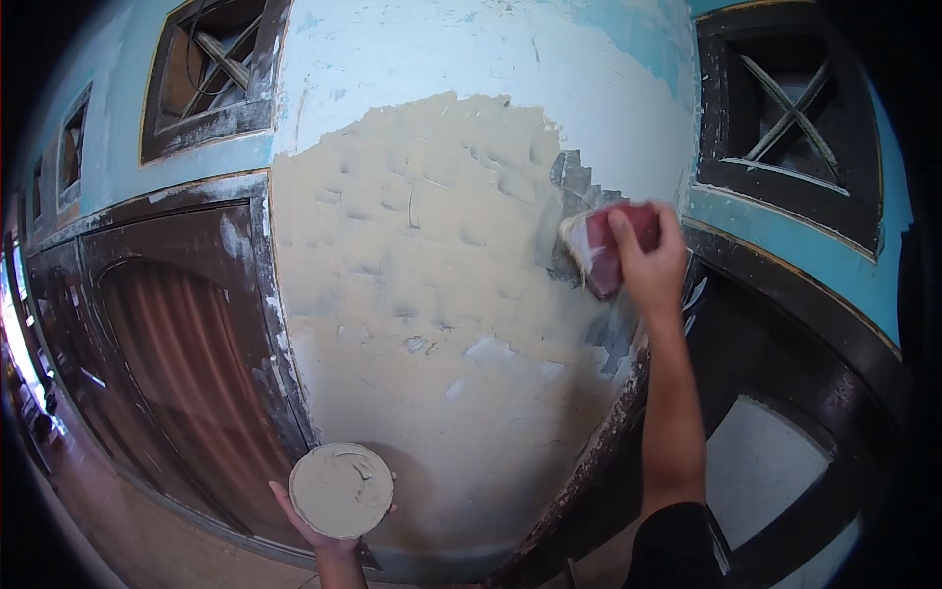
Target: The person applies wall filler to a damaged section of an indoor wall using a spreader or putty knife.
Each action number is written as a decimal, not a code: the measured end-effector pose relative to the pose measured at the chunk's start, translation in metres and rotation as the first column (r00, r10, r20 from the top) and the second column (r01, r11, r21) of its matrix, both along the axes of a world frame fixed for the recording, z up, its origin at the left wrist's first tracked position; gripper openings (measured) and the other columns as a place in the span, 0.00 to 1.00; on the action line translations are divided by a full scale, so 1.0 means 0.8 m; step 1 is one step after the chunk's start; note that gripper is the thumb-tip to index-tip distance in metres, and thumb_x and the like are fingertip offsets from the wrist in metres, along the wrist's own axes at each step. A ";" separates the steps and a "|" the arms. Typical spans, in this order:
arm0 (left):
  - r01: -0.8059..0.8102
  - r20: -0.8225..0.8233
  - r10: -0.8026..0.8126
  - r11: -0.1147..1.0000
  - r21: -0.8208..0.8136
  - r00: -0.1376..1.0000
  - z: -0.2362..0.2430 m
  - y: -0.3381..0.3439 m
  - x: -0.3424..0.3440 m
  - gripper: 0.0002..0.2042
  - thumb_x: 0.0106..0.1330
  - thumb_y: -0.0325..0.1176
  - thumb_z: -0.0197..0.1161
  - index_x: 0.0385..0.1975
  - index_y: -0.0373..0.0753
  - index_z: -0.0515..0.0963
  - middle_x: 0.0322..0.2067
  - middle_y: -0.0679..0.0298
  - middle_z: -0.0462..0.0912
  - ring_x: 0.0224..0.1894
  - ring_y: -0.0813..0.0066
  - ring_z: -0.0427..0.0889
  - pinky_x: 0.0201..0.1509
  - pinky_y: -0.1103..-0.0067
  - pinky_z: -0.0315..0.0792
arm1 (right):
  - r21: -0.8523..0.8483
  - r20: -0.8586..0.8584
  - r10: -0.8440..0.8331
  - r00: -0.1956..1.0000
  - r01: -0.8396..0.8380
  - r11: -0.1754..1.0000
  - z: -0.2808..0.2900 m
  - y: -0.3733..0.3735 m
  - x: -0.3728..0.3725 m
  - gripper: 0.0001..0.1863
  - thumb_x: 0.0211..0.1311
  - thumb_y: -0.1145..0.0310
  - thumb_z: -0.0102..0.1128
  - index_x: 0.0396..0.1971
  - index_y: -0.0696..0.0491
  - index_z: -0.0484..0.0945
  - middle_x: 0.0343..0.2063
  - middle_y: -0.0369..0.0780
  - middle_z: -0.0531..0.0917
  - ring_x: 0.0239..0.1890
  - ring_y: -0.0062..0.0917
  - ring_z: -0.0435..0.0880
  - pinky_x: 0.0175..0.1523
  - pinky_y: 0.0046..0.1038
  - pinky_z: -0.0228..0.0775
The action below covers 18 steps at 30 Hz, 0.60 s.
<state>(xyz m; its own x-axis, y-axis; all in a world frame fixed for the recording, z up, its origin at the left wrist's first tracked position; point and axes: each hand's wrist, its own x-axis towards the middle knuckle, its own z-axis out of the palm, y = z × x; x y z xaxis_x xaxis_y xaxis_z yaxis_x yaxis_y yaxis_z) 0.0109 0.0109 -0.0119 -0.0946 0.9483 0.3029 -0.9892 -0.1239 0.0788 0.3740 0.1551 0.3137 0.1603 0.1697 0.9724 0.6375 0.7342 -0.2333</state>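
My right hand (652,263) grips a dark red putty spreader (606,253) and holds it against the wall near the right side. Pale putty clings to the spreader's left edge. Around it, grey patches (579,182) show beside a broad beige layer of putty (422,226) with short ridges and marks. Low and left of centre, my left hand (312,520) supports a round tub of beige putty (341,491) from beneath, fingers curled about its sides. The putty's surface in the tub is swirled, and the tub stands apart from the wall.
Left of the plastered area is a dark wooden door frame (260,255) with a brown curtain (182,344) inside. Dark framed vents with crossed slats (790,108) sit high on both sides. At lower right stands a dark door with a pale panel (760,471).
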 end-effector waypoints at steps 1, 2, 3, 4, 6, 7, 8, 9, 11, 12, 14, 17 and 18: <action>-0.002 0.002 0.002 1.000 -0.003 1.000 0.000 0.003 0.000 0.53 0.62 0.85 0.36 0.77 0.46 0.60 0.73 0.38 0.59 0.64 0.07 0.63 0.44 0.18 0.69 | 0.011 0.015 -0.075 0.997 0.074 0.997 0.027 0.007 0.006 0.23 0.63 0.56 0.77 0.45 0.59 0.81 0.34 0.47 0.88 0.36 0.35 0.88 0.46 0.33 0.79; -0.001 -0.015 0.001 1.000 0.011 1.000 0.001 0.005 0.001 0.53 0.62 0.85 0.36 0.77 0.46 0.60 0.73 0.38 0.59 0.63 0.07 0.64 0.44 0.18 0.70 | 0.035 0.040 -0.115 0.993 0.114 0.993 0.047 0.016 0.006 0.23 0.62 0.55 0.77 0.44 0.59 0.81 0.34 0.49 0.88 0.36 0.38 0.89 0.45 0.35 0.80; -0.002 -0.032 0.002 1.000 0.024 0.999 0.003 0.006 0.001 0.53 0.63 0.85 0.36 0.77 0.46 0.60 0.73 0.38 0.60 0.63 0.07 0.64 0.43 0.18 0.70 | 0.058 0.063 -0.153 0.986 0.149 0.987 0.064 0.026 0.006 0.24 0.61 0.53 0.78 0.43 0.59 0.82 0.34 0.51 0.88 0.36 0.42 0.89 0.44 0.36 0.80; 0.033 0.070 -0.033 0.999 0.001 0.997 0.008 0.004 0.005 0.52 0.61 0.86 0.37 0.75 0.49 0.63 0.73 0.40 0.62 0.63 0.08 0.64 0.44 0.17 0.67 | 0.023 0.081 -0.143 0.986 0.142 0.990 0.076 0.035 0.010 0.26 0.61 0.50 0.76 0.44 0.57 0.82 0.35 0.51 0.88 0.39 0.46 0.88 0.47 0.41 0.78; 0.022 0.026 -0.022 1.000 0.013 0.999 0.004 0.010 0.005 0.53 0.61 0.86 0.37 0.75 0.49 0.63 0.73 0.41 0.62 0.63 0.08 0.64 0.44 0.17 0.67 | 0.072 0.161 -0.262 0.952 0.254 0.965 0.091 0.052 0.013 0.27 0.61 0.48 0.75 0.45 0.57 0.81 0.36 0.51 0.87 0.40 0.46 0.87 0.49 0.43 0.77; 0.007 -0.015 -0.007 1.000 0.023 1.000 0.003 0.013 0.005 0.53 0.61 0.86 0.37 0.75 0.49 0.63 0.73 0.42 0.62 0.63 0.08 0.64 0.44 0.17 0.67 | 0.127 0.234 -0.375 0.897 0.354 0.927 0.098 0.058 0.014 0.27 0.61 0.47 0.74 0.46 0.56 0.81 0.36 0.51 0.87 0.41 0.47 0.86 0.50 0.45 0.75; 0.038 -0.028 -0.037 0.999 0.025 0.999 0.002 0.017 0.004 0.53 0.60 0.86 0.37 0.75 0.49 0.63 0.73 0.42 0.61 0.63 0.08 0.64 0.45 0.17 0.67 | 0.076 0.221 -0.341 0.914 0.332 0.940 0.105 0.060 0.017 0.28 0.61 0.46 0.74 0.46 0.56 0.81 0.37 0.51 0.86 0.42 0.47 0.85 0.52 0.46 0.73; 0.007 -0.066 -0.005 0.999 0.034 0.998 0.008 0.016 0.008 0.53 0.63 0.85 0.36 0.76 0.46 0.61 0.71 0.35 0.62 0.61 0.08 0.66 0.43 0.20 0.71 | 0.025 0.207 -0.304 0.930 0.306 0.952 0.112 0.058 0.014 0.28 0.61 0.46 0.73 0.46 0.56 0.81 0.38 0.51 0.86 0.44 0.47 0.84 0.55 0.46 0.71; -0.030 -0.051 0.033 0.999 0.045 0.998 0.009 0.018 0.010 0.53 0.62 0.85 0.37 0.76 0.46 0.61 0.71 0.35 0.62 0.61 0.07 0.66 0.43 0.20 0.72 | -0.017 0.130 -0.182 0.975 0.186 0.982 0.119 0.055 0.013 0.28 0.61 0.45 0.73 0.45 0.56 0.81 0.39 0.51 0.85 0.44 0.48 0.84 0.56 0.46 0.70; -0.034 -0.051 0.036 0.998 0.046 0.998 0.012 0.018 0.011 0.53 0.62 0.85 0.37 0.76 0.46 0.61 0.71 0.35 0.62 0.61 0.07 0.66 0.43 0.20 0.72 | -0.016 0.130 -0.179 0.975 0.182 0.983 0.116 0.058 0.012 0.28 0.61 0.45 0.73 0.45 0.56 0.81 0.39 0.51 0.85 0.44 0.48 0.84 0.56 0.46 0.70; -0.001 0.008 0.001 1.000 0.022 1.000 0.020 0.013 0.014 0.53 0.62 0.85 0.37 0.76 0.47 0.61 0.72 0.36 0.61 0.61 0.06 0.65 0.44 0.19 0.71 | 0.082 0.287 -0.281 0.916 0.269 0.960 0.102 0.060 0.005 0.28 0.61 0.45 0.73 0.45 0.56 0.80 0.39 0.52 0.85 0.45 0.48 0.84 0.56 0.47 0.70; 0.010 0.007 -0.010 1.000 0.016 1.000 0.014 0.026 0.014 0.52 0.62 0.85 0.38 0.76 0.49 0.61 0.73 0.38 0.60 0.63 0.06 0.63 0.43 0.18 0.70 | 0.118 0.201 -0.325 0.924 0.306 0.945 0.121 0.071 0.013 0.27 0.60 0.46 0.74 0.44 0.55 0.80 0.38 0.50 0.85 0.44 0.47 0.84 0.54 0.47 0.69; 0.011 0.007 -0.011 1.000 0.013 1.000 0.014 0.027 0.015 0.52 0.62 0.85 0.38 0.76 0.49 0.61 0.73 0.38 0.60 0.63 0.06 0.63 0.43 0.18 0.70 | 0.114 0.202 -0.326 0.924 0.308 0.944 0.125 0.069 0.013 0.27 0.60 0.46 0.74 0.44 0.55 0.80 0.38 0.50 0.85 0.44 0.47 0.84 0.54 0.47 0.69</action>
